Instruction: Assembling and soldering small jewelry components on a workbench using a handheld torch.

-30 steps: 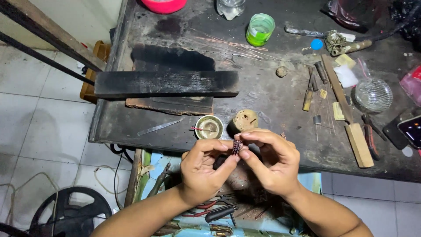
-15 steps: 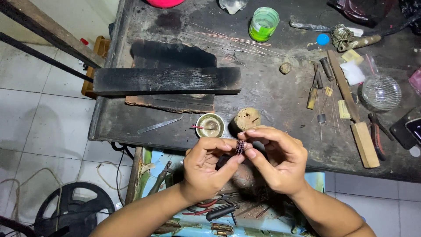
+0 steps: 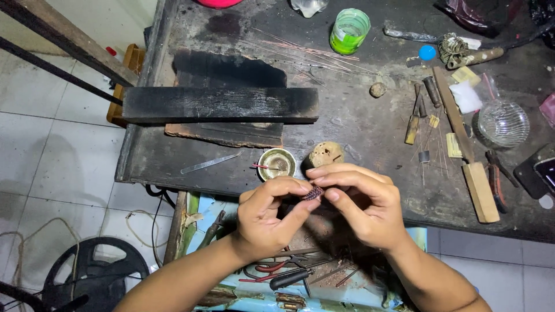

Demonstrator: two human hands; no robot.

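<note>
Small dark ridged bead [image 3: 313, 193], reddish-brown.

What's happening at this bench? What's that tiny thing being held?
A person holds a small dark, ridged piece between the fingertips of both hands, the left hand and the right hand, just over the near edge of a dark, scorched workbench. Right behind the hands sit a small round metal dish and a tan lump. A charred wooden block lies farther back.
</note>
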